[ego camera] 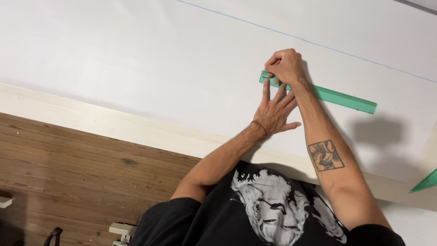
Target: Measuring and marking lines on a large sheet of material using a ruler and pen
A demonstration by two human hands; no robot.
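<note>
A large white board fills most of the view, smooth and bare apart from a thin blue line that runs slantwise across its upper right part. A pale wooden strip edges the board along its lower side, and below that lies a brown wood-plank floor.

A green ruler lies flat on the board, roughly parallel to the blue line and a little below it. The left hand is open, fingers spread, its fingertips pressing on the board at the ruler's left end. The right hand is closed in a loose fist over that same end; whether it holds a pen or pencil cannot be made out, as the fingers hide whatever is inside.

The ruler's left tip is covered by the hands. A green triangular piece is cut off at the right edge. At the bottom, a small whitish object and a dark strap are only partly in view and hard to identify.
</note>
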